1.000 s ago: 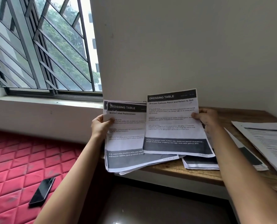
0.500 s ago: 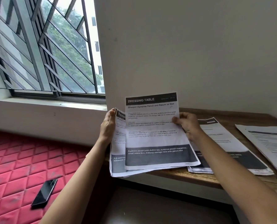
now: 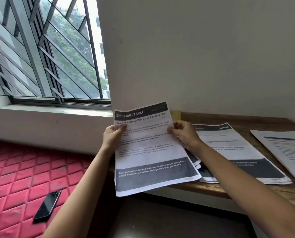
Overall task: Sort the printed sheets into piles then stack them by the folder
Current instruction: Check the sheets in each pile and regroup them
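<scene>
Since a second ago the page in the right hand [image 3: 186,134] has slid left over those in the left hand [image 3: 111,138], so the two fans are now one stack of sheets [image 3: 150,152], with the "DRESSING TABLE" page on top.

The wooden surface [image 3: 246,121] runs along a plain white wall [image 3: 194,48] into a corner. A barred window [image 3: 48,57] is at the left, and a red quilted mattress [image 3: 23,169] lies below it.

Each grip is closed on an upper side edge of the sheets, thumb on the front and fingers behind. The sheets are held tilted above the left end of the surface, and their lower edge hangs past its front.

A pile [image 3: 237,152] lies flat just right of the right hand, and the right forearm partly hides it. A second pile [image 3: 284,148] lies further right, cut by the frame. A phone [image 3: 47,205] lies on the mattress, well apart.
</scene>
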